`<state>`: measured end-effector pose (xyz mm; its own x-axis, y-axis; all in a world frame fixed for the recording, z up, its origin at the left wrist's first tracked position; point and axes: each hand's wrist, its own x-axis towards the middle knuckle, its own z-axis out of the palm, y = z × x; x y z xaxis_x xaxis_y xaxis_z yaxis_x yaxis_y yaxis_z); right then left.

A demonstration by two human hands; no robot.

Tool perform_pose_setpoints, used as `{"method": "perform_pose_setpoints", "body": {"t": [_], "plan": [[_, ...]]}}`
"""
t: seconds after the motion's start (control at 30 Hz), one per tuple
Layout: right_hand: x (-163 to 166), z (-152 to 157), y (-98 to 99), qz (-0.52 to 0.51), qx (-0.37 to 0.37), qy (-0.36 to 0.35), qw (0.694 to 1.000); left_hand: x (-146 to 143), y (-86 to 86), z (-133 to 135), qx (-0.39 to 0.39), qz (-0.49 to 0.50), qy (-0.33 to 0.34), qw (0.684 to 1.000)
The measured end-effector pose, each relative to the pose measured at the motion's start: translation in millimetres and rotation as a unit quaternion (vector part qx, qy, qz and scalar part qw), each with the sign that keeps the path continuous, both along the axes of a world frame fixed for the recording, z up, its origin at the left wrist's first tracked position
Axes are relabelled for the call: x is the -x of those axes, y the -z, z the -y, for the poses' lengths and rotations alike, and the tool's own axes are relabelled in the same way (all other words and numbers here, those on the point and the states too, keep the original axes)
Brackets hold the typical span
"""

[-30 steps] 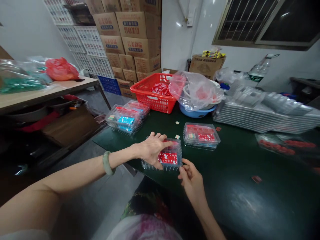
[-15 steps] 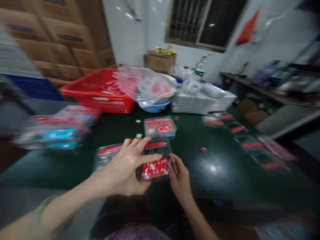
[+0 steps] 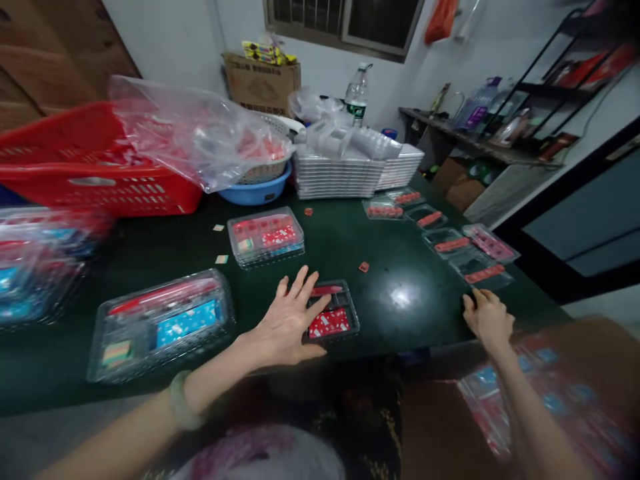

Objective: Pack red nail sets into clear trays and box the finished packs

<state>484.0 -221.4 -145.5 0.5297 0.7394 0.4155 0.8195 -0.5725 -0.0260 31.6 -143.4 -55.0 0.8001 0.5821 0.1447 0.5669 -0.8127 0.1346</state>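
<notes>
Left hand [image 3: 287, 325] flat, fingers spread, on small clear plastic tray [image 3: 346, 301] w/ red packets. Right hand [image 3: 488, 319] at dark green bench [image 3: 415, 260] edge, fingers bent; grip can't tell.

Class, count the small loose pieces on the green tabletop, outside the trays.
4. A pale piece and a second pale piece lie left of the lidded box; a red piece behind it; another red piece beyond the tray under the left hand. Others may be hidden.

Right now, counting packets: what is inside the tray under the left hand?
A red strip and a red white-dotted packet show in the tray. The left hand covers its left end, hiding anything there.
</notes>
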Motion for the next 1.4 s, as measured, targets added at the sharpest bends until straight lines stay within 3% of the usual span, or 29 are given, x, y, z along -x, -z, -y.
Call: {"method": "perform_pose_setpoints", "body": {"t": [0.13,0.33,0.47,0.67,0.83,1.0,1.17,1.4], "plan": [[25.3,9.6,4.1,0.020,-0.029,-0.063,0.997,19.6,-2.7,16.2,-0.024,0.019,-0.049,0.998],[134.7,56.6,-6.7,-0.038,-0.103,-0.252,0.961,37.3,7.2,35.8,-0.050,0.159,-0.110,0.980],[184.6,84.6,-3.8,-0.057,-0.094,-0.309,0.945,36.6,10.5,36.0,-0.043,0.229,-0.149,0.961],[184.7,95.3,6.3,0.041,-0.141,-0.320,0.936,51.1,9.9,31.4,-0.059,0.302,-0.211,0.928],[186.3,92.1,0.0,0.075,-0.135,-0.329,0.932,43.6,3.0,37.1,-0.061,0.354,-0.169,0.918],[187.6,100.6,-8.3,0.075,-0.189,-0.343,0.917,14.5,4.9,38.4,-0.034,0.381,-0.087,0.920],[193.3,124.7,-50.6,0.097,-0.208,-0.390,0.892,-9.2,-3.2,44.8,-0.020,0.395,-0.002,0.918],[247.9,118.9,-141.2,0.143,-0.119,-0.475,0.860,-27.6,-53.8,82.1,-0.114,0.312,0.174,0.927]]}}
